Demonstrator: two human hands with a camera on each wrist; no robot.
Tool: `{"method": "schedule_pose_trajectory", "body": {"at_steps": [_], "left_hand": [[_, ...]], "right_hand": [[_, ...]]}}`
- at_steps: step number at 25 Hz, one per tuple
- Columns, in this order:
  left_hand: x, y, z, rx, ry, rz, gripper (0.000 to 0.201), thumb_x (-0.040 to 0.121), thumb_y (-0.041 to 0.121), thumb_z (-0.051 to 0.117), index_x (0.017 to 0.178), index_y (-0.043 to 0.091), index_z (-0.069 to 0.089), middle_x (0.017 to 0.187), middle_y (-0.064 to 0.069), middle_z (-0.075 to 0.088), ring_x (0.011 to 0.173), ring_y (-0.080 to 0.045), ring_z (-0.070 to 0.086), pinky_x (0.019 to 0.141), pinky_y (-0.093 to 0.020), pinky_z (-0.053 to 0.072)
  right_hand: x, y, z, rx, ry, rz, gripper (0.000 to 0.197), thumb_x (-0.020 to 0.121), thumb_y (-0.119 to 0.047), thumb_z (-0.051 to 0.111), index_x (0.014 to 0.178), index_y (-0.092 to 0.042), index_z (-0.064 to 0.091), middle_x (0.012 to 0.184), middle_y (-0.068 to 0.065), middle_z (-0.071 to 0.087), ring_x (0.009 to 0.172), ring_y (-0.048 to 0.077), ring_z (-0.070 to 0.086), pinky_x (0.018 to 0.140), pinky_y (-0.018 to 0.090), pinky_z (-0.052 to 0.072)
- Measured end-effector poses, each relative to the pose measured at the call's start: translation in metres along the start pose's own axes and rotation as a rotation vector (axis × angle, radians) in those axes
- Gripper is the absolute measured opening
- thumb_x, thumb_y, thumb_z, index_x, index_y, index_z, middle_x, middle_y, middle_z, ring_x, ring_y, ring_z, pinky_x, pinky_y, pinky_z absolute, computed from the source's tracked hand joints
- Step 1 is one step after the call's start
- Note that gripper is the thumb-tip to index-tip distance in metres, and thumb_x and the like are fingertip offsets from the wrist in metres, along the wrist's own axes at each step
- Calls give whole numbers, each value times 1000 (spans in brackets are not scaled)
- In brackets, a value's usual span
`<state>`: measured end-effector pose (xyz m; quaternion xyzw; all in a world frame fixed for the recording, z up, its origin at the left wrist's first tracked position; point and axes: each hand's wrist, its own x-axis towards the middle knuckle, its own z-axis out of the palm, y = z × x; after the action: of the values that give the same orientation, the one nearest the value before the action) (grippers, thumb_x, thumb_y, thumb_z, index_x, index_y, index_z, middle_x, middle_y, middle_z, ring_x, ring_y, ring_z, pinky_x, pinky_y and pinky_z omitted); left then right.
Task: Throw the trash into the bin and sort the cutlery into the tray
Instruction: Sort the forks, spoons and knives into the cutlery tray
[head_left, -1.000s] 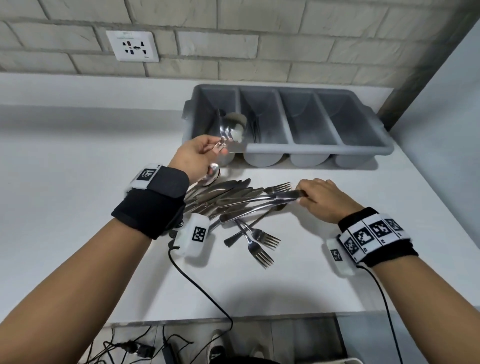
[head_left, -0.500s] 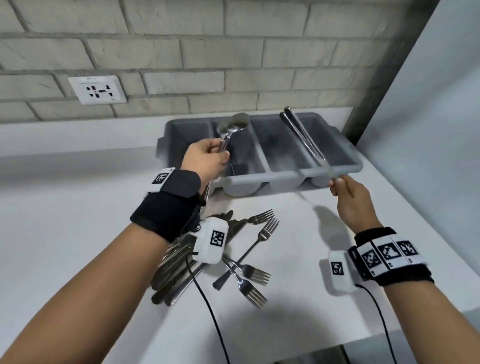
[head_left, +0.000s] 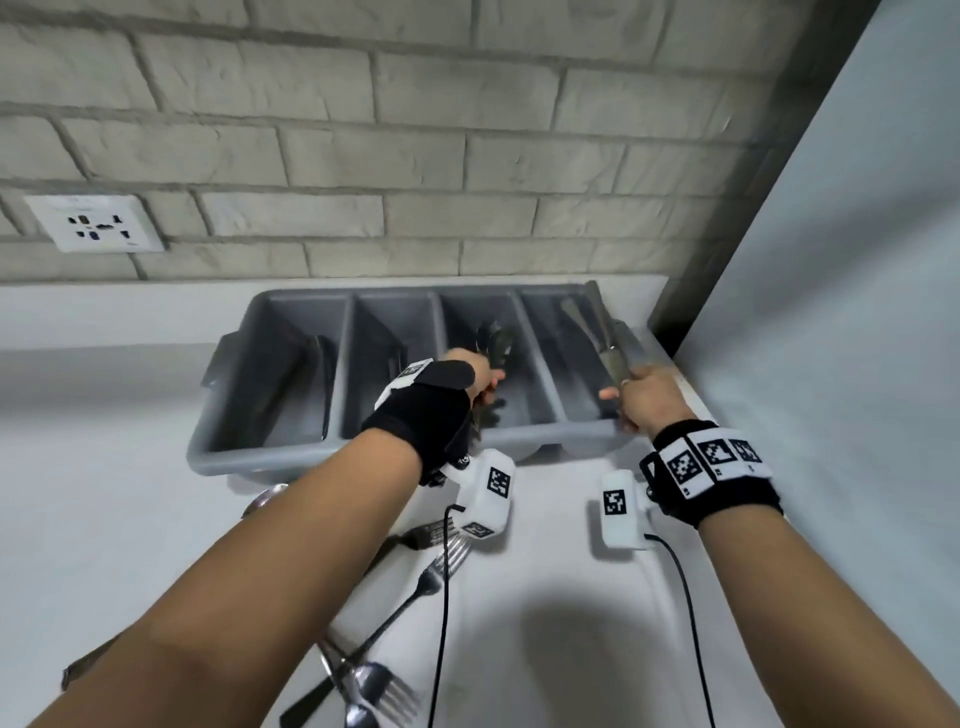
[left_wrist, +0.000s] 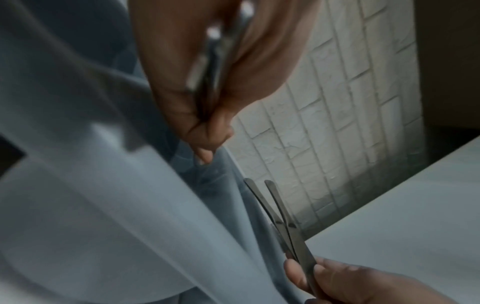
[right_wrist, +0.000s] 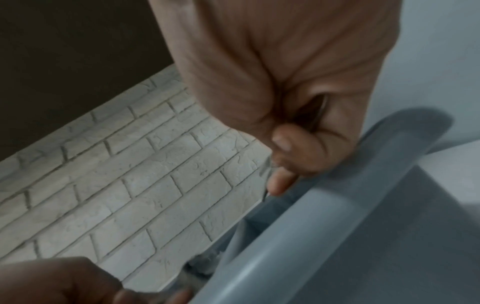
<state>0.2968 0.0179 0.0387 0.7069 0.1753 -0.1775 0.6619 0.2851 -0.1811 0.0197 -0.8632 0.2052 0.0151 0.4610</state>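
Note:
A grey four-compartment cutlery tray stands against the brick wall. My left hand grips a few spoons by their handles, bowls up, over the third compartment from the left. My right hand holds two knives over the rightmost compartment, tips pointing towards the wall. The left wrist view shows those knives in my right hand, and my left fingers curled round the spoon handles. In the right wrist view my right hand is a closed fist just above the tray rim.
Several forks lie loose on the white counter under my left forearm, more cutlery nearer me. One spoon lies by the tray's front. Dark cutlery sits in the leftmost compartment. A white side wall stands close on the right.
Both hands rose from the pile to the tray. The left carried the spoons right to the third compartment. The right lifted the knives and lowered them over the rightmost compartment.

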Motion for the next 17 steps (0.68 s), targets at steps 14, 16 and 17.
{"method": "schedule_pose_trajectory", "body": {"at_steps": [14, 16, 17], "left_hand": [[14, 1, 0, 288, 130, 224, 36, 87, -3, 49, 120, 3, 62, 99, -19, 69, 85, -6, 72, 75, -20, 50], [-9, 1, -24, 270, 144, 265, 32, 87, -3, 49, 113, 5, 63, 70, -3, 58, 35, 9, 55, 45, -10, 44], [-24, -4, -38, 275, 138, 265, 30, 88, -4, 47, 110, 7, 64, 68, 2, 53, 28, 6, 49, 38, -9, 40]], "right_hand": [[31, -19, 22, -436, -223, 13, 33, 94, -5, 39, 122, 5, 55, 122, 23, 61, 111, 31, 61, 92, 32, 48], [14, -23, 21, -361, -123, -126, 38, 89, -3, 45, 126, -3, 56, 133, 17, 57, 123, 31, 52, 103, 31, 40], [1, -24, 23, -308, -65, -208, 40, 86, -2, 47, 125, -7, 57, 131, 17, 59, 121, 30, 54, 104, 31, 40]]}}
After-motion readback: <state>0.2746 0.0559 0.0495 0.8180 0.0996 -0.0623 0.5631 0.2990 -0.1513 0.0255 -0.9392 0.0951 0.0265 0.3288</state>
